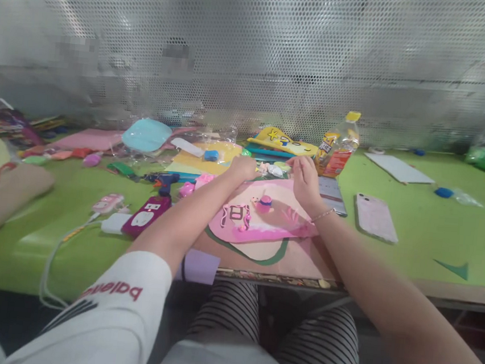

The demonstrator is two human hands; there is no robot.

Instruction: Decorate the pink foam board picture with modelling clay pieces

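My left hand is closed at the far edge of a pink paper cutout, its fingertips hidden behind the knuckles. To its right, my right hand has its fingers pressed together beside a small pale green piece; what they grip, if anything, is too small to tell. Between the hands lies a white lump. The cutout carries a pink-and-purple clay ball and dark outlined shapes. Under it, a cream sheet with a green border shows.
A drink bottle stands behind my right hand. A phone lies to the right. On the left are a glue gun, a maroon case and a white cable. Another person's hand holds red-handled scissors. A perforated metal panel rises behind.
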